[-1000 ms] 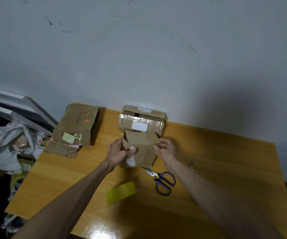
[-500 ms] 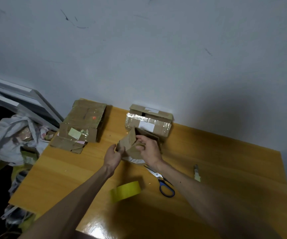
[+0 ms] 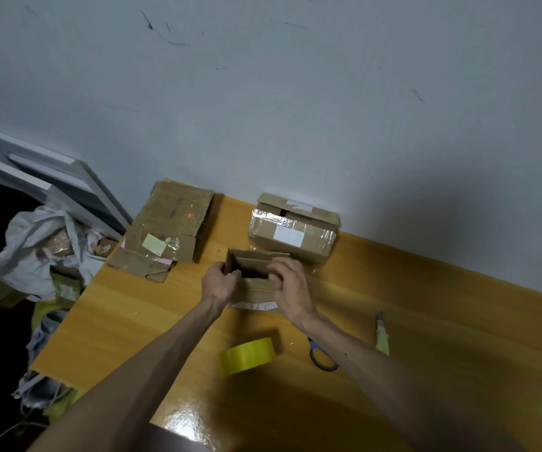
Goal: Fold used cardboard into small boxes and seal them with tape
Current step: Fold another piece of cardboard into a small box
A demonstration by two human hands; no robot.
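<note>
A yellow wooden counter (image 3: 426,305) is set against a grey wall. Near its middle, a small cardboard box (image 3: 255,287) is stood with its open top facing up, just in front of a taped box (image 3: 292,231) at the wall. Flattened cardboard (image 3: 168,230) is laid to the left.

The step in hand is judged to be squaring the body and folding the top flaps. The walls should be held upright and opposite flaps pressed flush. The seam should be closed before the tape roll (image 3: 248,355), lying nearer the person beside the scissors (image 3: 323,357), is reached for.

The left hand (image 3: 219,283) is curled round the box's left wall. The right hand (image 3: 291,282) is curled over the right edge, where a wall or flap is pinched; which one cannot be told. Both forearms are extended forward and converge on the box.
</note>
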